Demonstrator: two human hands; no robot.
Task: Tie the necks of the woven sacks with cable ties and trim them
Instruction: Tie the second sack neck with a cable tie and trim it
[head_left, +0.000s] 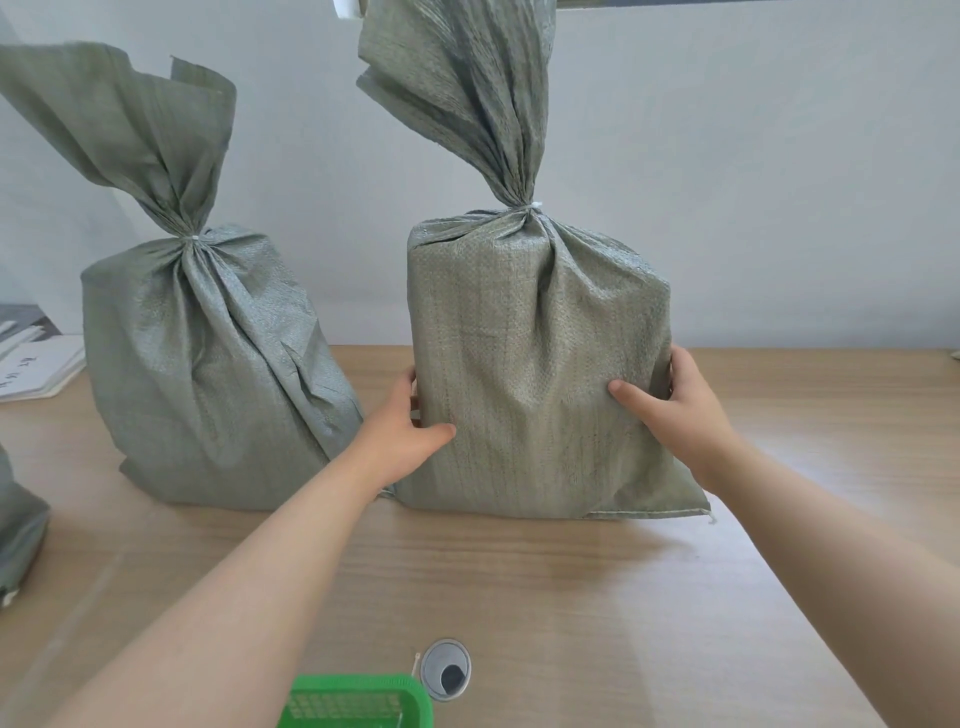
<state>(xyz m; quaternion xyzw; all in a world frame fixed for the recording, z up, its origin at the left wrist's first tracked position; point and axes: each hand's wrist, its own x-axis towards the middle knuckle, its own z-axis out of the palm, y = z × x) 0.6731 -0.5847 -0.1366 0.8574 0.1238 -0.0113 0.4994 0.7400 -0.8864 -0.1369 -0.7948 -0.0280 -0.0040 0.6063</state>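
Observation:
Two grey-green woven sacks stand upright on the wooden table (571, 597). The right sack (535, 364) has its neck cinched by a white cable tie (531, 208), cut short. My left hand (410, 421) grips its lower left side, thumb on the front. My right hand (670, 400) grips its lower right side, thumb pressed into the front. The left sack (208, 364) stands beside it, its neck also closed by a short white cable tie (193, 238).
A green plastic basket (358, 701) sits at the near edge, beside a round grey cable grommet (447, 670) and a thin white tie offcut (415, 665). Part of another sack (18, 530) shows at the left edge. Papers (36, 364) lie at the far left. A white wall stands behind.

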